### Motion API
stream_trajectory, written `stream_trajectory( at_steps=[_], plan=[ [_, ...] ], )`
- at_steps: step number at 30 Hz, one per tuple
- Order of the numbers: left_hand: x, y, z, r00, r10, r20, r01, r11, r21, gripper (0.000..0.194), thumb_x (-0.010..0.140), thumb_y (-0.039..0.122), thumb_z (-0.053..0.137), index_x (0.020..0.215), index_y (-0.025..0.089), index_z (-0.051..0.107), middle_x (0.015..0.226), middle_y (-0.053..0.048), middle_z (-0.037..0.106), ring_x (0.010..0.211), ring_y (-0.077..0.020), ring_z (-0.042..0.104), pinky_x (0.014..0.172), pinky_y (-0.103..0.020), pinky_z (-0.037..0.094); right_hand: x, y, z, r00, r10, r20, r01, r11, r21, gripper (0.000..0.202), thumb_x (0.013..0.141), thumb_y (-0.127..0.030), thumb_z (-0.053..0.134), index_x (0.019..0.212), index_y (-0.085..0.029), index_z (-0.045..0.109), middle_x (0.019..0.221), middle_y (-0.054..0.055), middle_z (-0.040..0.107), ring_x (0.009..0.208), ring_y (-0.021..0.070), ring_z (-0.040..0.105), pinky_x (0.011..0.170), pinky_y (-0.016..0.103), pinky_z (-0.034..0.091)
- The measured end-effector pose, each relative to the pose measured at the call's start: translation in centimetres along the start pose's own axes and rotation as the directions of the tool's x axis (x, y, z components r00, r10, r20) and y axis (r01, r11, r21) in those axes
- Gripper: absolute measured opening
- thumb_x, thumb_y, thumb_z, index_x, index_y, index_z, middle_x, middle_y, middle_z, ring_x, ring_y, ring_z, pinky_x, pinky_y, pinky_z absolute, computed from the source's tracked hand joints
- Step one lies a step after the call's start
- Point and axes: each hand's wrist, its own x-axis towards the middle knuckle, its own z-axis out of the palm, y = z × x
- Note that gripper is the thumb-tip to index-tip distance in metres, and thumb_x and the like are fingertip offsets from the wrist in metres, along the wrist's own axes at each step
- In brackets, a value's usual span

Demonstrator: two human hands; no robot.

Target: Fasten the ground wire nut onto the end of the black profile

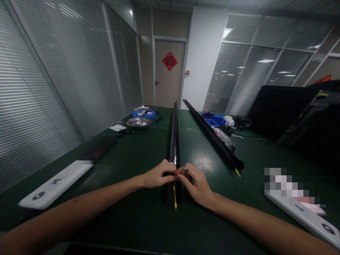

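A long black rail (174,141) runs away from me down the middle of the green table (143,152). At its near end hangs a yellow wire (175,198) with a lug. My left hand (162,174) rests over the rail near that end, thumb and fingers pinched together at something too small to make out. Fingertips nearly meeting it, my right hand (195,182) is closed, with a short metal cylinder (185,171) standing up between its fingers.
A second black rail (212,132) lies to the right, ending in a yellow wire. Blue bins (215,120) and a plastic bag stand beyond it. Back left are a metal bowl (139,122) and a blue basket (143,113). White devices (55,186) lie at both sides.
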Motion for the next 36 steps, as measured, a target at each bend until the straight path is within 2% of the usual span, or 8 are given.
stream_trajectory(
  at_steps=[8, 14, 25, 36],
  plan=[
    [-0.10, 0.06, -0.06, 1.000, 0.022, -0.011, -0.022, 1.000, 0.000, 0.041, 0.105, 0.052, 0.046, 0.089, 0.017, 0.061, 0.085, -0.001, 0.060, 0.087, -0.0185, 0.056, 0.086, -0.031, 0.032, 0.03, 0.08, 0.15, 1.000, -0.003, 0.007, 0.003, 1.000, 0.001, 0.018, 0.105, -0.024, 0.051, 0.100, -0.019, 0.068, 0.089, 0.004, 0.062, 0.076, 0.0174, 0.059, 0.070, 0.030, 0.047],
    [-0.15, -0.17, 0.03, 1.000, 0.014, -0.005, -0.014, 1.000, 0.010, 0.039, 0.107, 0.048, 0.045, 0.088, 0.017, 0.060, 0.084, 0.000, 0.059, 0.085, -0.0178, 0.055, 0.085, -0.031, 0.032, -0.01, 0.20, 0.19, 1.000, 0.012, 0.005, -0.012, 1.000, -0.008, 0.015, 0.104, -0.026, 0.056, 0.101, -0.019, 0.069, 0.086, 0.003, 0.060, 0.072, 0.0164, 0.057, 0.065, 0.029, 0.045],
    [-0.13, -0.09, 0.03, 1.000, 0.014, 0.001, -0.014, 1.000, 0.022, 0.045, 0.106, 0.056, 0.043, 0.093, 0.019, 0.063, 0.091, -0.002, 0.066, 0.087, -0.0186, 0.056, 0.086, -0.031, 0.032, -0.08, 0.32, 0.21, 1.000, 0.004, 0.014, -0.004, 1.000, -0.012, 0.017, 0.105, -0.024, 0.052, 0.102, -0.020, 0.068, 0.087, 0.003, 0.060, 0.075, 0.0174, 0.058, 0.068, 0.030, 0.046],
    [-0.03, 0.01, -0.02, 1.000, -0.002, -0.002, 0.002, 1.000, 0.010, 0.047, 0.105, 0.057, 0.042, 0.087, 0.017, 0.060, 0.084, -0.001, 0.060, 0.085, -0.0183, 0.055, 0.085, -0.031, 0.034, 0.02, 0.02, 0.09, 1.000, 0.000, 0.009, 0.000, 1.000, -0.016, 0.016, 0.104, -0.027, 0.055, 0.102, -0.019, 0.069, 0.089, 0.003, 0.062, 0.072, 0.0164, 0.058, 0.066, 0.029, 0.046]
  ],
)
